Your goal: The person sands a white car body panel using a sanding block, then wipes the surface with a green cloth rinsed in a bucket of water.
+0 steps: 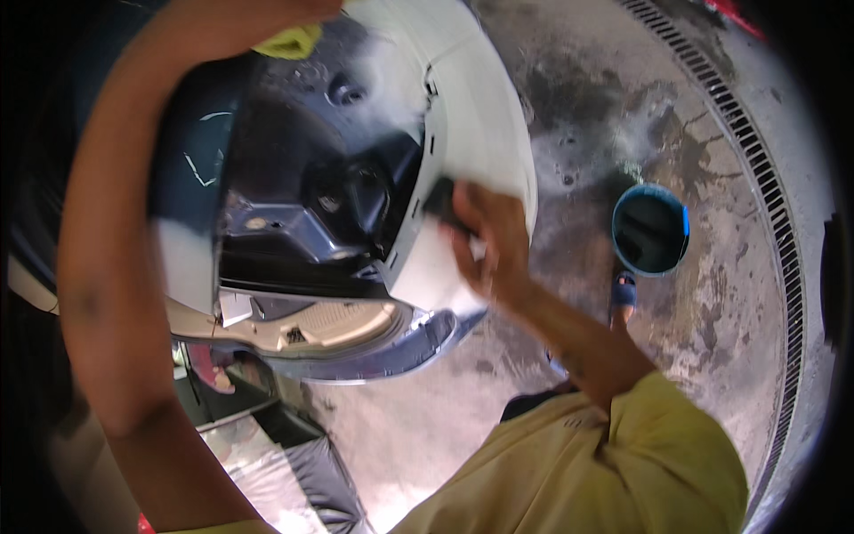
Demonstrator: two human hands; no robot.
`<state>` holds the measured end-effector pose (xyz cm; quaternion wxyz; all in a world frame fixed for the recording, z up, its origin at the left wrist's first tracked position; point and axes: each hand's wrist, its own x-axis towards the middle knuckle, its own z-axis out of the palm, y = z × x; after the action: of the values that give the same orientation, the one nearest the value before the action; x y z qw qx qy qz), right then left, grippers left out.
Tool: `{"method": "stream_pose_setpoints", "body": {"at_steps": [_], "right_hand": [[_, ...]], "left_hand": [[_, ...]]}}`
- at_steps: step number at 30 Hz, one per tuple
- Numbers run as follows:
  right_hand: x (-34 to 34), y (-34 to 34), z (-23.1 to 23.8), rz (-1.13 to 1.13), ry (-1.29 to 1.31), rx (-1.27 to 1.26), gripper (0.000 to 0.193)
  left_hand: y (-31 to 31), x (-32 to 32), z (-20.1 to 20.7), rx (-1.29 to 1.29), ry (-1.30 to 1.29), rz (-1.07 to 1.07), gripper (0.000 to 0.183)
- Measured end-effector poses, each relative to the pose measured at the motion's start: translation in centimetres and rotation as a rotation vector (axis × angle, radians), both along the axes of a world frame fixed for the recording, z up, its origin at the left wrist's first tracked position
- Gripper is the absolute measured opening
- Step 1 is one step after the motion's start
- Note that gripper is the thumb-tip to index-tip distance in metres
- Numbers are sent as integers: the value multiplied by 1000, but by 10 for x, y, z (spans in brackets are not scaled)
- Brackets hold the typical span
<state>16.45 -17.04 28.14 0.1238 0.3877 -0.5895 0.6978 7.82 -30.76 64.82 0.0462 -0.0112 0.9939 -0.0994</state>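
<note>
My right hand [498, 240] grips a small black block [439, 201] and holds it against the white car body panel [485, 133], beside the edge of an open, dark bay [307, 191]. The block's exact kind cannot be made out, and the hand is slightly blurred. My left arm arches up the left side of the view. At the top edge, my left hand [258, 20] is partly cut off, with a yellow cloth [292, 43] bunched under it over the bay. Its fingers are mostly out of sight.
A blue bucket [651, 191] of dark liquid stands on the wet, stained concrete floor to the right, close to my sandalled foot [624, 292]. Beyond it curves a drain grate [756, 133]. An open car door with beige lining [347, 325] juts out below the bay.
</note>
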Motion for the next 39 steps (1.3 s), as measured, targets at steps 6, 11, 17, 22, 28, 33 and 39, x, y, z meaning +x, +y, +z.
{"method": "stream_pose_setpoints", "body": {"at_steps": [6,11,17,22,28,33,39], "right_hand": [[-104,-51,49,-102,-232,25,48],[-21,-11,8,-33,-175,-7,49],[-115,-60,48,18,-140,8,50],[-180,-102,92,150,-98,-54,48],[-187,-106,86,280,-31,-105,49],[-223,-144,112,258,28,-178,54],[-216,-118,74,339,138,-165,60]], "left_hand": [[15,-1,-7,-341,241,-166,29],[2,4,1,-392,402,-8,32],[5,-11,11,-495,560,177,33],[-8,-10,11,-446,618,216,37],[-11,-9,11,-416,578,232,44],[-10,-16,13,-342,538,284,45],[-14,-17,13,-298,543,319,43]]}}
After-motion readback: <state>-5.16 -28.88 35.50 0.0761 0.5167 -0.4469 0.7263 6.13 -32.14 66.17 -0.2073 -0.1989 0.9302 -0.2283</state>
